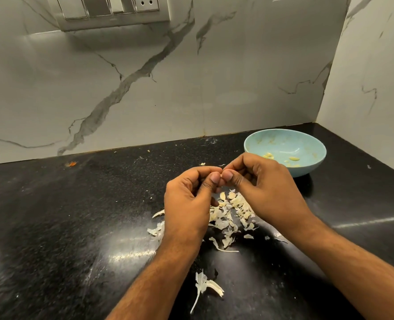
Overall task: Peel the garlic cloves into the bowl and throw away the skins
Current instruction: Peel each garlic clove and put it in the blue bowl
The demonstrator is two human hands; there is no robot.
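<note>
Polished black speckled stone desk (53, 227), glossy, backed by grey-veined white marble wall panels (168, 88). A round pale-blue bowl (306, 144), smooth and matte, sits at the right rear holding a few yellowish peeled garlic cloves (293, 158). Thin, papery off-white garlic skins (226, 215) lie scattered on the desk directly beneath both hands.

Left hand (189, 204) and right hand (258, 183) meet thumb to thumb above the skins, just in front of the bowl. Each grip is narrow, pinching one small pale garlic clove (220, 176), mostly hidden between the fingertips.
</note>
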